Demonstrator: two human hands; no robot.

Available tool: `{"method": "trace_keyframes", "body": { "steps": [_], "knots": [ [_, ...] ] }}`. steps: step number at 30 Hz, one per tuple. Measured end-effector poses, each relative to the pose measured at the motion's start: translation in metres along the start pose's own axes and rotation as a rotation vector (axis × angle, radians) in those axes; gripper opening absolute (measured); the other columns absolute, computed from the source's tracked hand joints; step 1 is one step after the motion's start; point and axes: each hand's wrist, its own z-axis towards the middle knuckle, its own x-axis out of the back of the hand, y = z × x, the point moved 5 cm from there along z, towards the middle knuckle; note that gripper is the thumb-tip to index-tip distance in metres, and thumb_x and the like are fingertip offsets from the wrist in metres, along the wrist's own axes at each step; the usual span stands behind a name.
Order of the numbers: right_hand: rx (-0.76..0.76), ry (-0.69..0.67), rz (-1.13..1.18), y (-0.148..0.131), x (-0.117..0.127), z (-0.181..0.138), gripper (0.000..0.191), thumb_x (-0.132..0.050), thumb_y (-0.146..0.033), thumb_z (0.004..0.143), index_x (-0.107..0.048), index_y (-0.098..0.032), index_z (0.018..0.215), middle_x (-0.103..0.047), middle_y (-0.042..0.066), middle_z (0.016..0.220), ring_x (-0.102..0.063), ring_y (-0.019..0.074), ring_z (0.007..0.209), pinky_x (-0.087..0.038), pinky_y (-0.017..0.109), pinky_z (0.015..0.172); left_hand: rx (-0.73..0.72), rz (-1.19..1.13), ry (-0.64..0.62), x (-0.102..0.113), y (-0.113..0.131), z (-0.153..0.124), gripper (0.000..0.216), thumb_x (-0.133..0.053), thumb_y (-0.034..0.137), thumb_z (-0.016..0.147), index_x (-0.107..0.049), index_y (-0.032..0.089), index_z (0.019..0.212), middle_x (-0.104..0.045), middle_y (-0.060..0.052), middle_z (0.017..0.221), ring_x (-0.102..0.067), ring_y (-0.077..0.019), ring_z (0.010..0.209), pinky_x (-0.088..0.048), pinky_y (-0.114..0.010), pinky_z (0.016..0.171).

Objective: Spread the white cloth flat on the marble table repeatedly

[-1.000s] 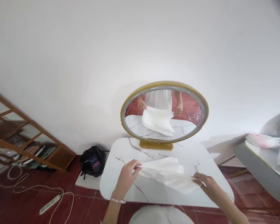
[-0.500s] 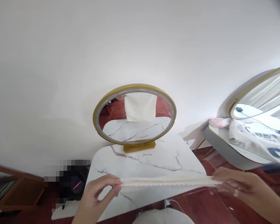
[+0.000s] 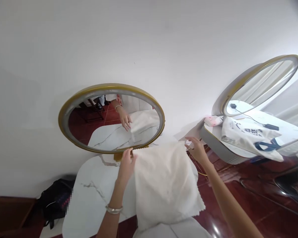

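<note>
"Cloth [image 3: 166,181] first: where is it?"

"Opened out between the two hands, over the right part of the marble-patterned table [image 3: 89,205]. Its near edge runs past the table's edge, and its scalloped right side slants outward."

"And the hands?"

"Left hand [image 3: 126,167] at the far left corner, fingers bent (that wrist wears a silver bracelet [image 3: 114,210]). Right hand [image 3: 198,152] by the far right corner, thumb and forefinger curved with a gap between them."

"Is either one pinching?"

"I can't tell. Fingertips meet the fabric or nearly so, but those corners are too small to judge."

"Which step, then?"

"Spreading, I'd say: it looks like one broad panel, rippled rather than flat."

"What does the next move call for?"

"Probably a sure hold on both far corners and even tension, minding the gold-rimmed mirror [image 3: 111,122] just beyond the left hand. Nobody is holding the near edge."
</note>
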Motion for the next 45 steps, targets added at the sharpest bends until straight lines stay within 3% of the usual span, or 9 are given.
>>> {"method": "trace_keyframes", "body": {
  "steps": [6, 11, 15, 20, 23, 27, 33, 38, 45],
  "knots": [
    [-0.028, -0.086, -0.031, 0.029, -0.090, -0.094, 0.034, -0.039, -0.042, 0.090, -0.060, -0.020, 0.105, -0.064, 0.013, 0.107, -0.060, 0.0245, 0.101, -0.050, 0.041, 0.087, 0.016, 0.223, -0.190, -0.130, -0.052, -0.052, 0.043, -0.045, 0.037, 0.086, -0.054, 0.018, 0.124, -0.051, -0.015, 0.135, -0.044, -0.0277, 0.129, -0.038, -0.043, 0.105],
    [-0.090, -0.191, -0.124, 0.055, -0.147, -0.128, 0.048, -0.033, -0.040, 0.092, -0.048, -0.013, 0.128, -0.048, 0.020, 0.134, -0.042, 0.0303, 0.128, -0.042, 0.047, 0.099, -0.038, 0.393, -0.115, -0.184, -0.062, -0.047, 0.044, -0.039, 0.034, 0.090, -0.054, 0.018, 0.128, -0.042, -0.015, 0.144, -0.032, -0.0319, 0.136, -0.038, -0.048, 0.103],
    [-0.100, -0.247, -0.178, 0.074, -0.162, -0.125, 0.052, -0.034, -0.038, 0.091, -0.041, -0.009, 0.135, -0.035, 0.019, 0.146, -0.025, 0.0299, 0.138, -0.031, 0.048, 0.109, -0.025, 0.408, -0.017, -0.192, -0.064, -0.027, 0.043, -0.032, 0.030, 0.092, -0.056, 0.017, 0.125, -0.048, -0.017, 0.139, -0.039, -0.0312, 0.132, -0.038, -0.050, 0.101],
    [-0.127, -0.250, -0.221, 0.081, -0.162, -0.116, 0.050, -0.034, -0.041, 0.092, -0.044, -0.012, 0.131, -0.041, 0.019, 0.141, -0.030, 0.0316, 0.135, -0.032, 0.050, 0.107, 0.256, 0.373, 0.273, -0.161, -0.083, -0.012, 0.035, -0.041, 0.035, 0.089, -0.066, 0.015, 0.105, -0.060, -0.019, 0.112, -0.056, -0.0342, 0.105, -0.046, -0.053, 0.084],
    [-0.126, -0.241, -0.219, 0.076, -0.167, -0.111, 0.048, -0.034, -0.040, 0.093, -0.044, -0.011, 0.130, -0.045, 0.020, 0.137, -0.034, 0.0315, 0.132, -0.036, 0.049, 0.104, 0.201, 0.339, 0.237, -0.153, -0.083, -0.002, 0.032, -0.040, 0.031, 0.090, -0.069, 0.018, 0.088, -0.065, -0.012, 0.094, -0.060, -0.0266, 0.093, -0.048, -0.044, 0.085],
    [-0.038, -0.239, -0.196, 0.064, -0.177, -0.111, 0.052, -0.031, -0.037, 0.095, -0.033, -0.011, 0.139, -0.036, 0.018, 0.145, -0.027, 0.0283, 0.137, -0.035, 0.047, 0.107, 0.126, 0.359, 0.294, -0.157, -0.068, -0.007, 0.040, -0.030, 0.029, 0.095, -0.064, 0.015, 0.111, -0.056, -0.016, 0.123, -0.050, -0.0269, 0.116, -0.040, -0.043, 0.099],
    [-0.004, -0.239, -0.250, 0.065, -0.181, -0.106, 0.058, -0.033, -0.030, 0.094, -0.018, -0.016, 0.148, -0.026, 0.015, 0.152, -0.018, 0.0276, 0.141, -0.029, 0.049, 0.110, -0.164, 0.456, 0.059, -0.214, -0.050, -0.024, 0.053, -0.036, 0.035, 0.094, -0.035, 0.012, 0.142, -0.029, -0.017, 0.151, -0.023, -0.0284, 0.140, -0.027, -0.049, 0.111],
    [-0.012, -0.339, -0.304, 0.051, -0.200, -0.091, 0.067, -0.036, -0.010, 0.084, -0.022, -0.025, 0.148, -0.023, 0.011, 0.153, -0.016, 0.0296, 0.142, -0.022, 0.054, 0.111, -0.163, 0.459, 0.064, -0.225, -0.057, -0.017, 0.060, -0.034, 0.034, 0.094, -0.019, 0.013, 0.148, -0.022, -0.015, 0.154, -0.011, -0.0261, 0.144, -0.021, -0.050, 0.114],
    [0.062, -0.338, -0.357, 0.026, -0.226, -0.067, 0.051, -0.036, -0.031, 0.093, -0.034, -0.022, 0.144, -0.023, 0.012, 0.153, -0.015, 0.0297, 0.142, -0.013, 0.056, 0.111, -0.168, 0.476, 0.042, -0.226, -0.055, 0.012, 0.062, -0.035, 0.030, 0.092, -0.019, 0.007, 0.147, -0.030, -0.016, 0.151, -0.018, -0.0260, 0.142, -0.022, -0.048, 0.114]
  ]
}}
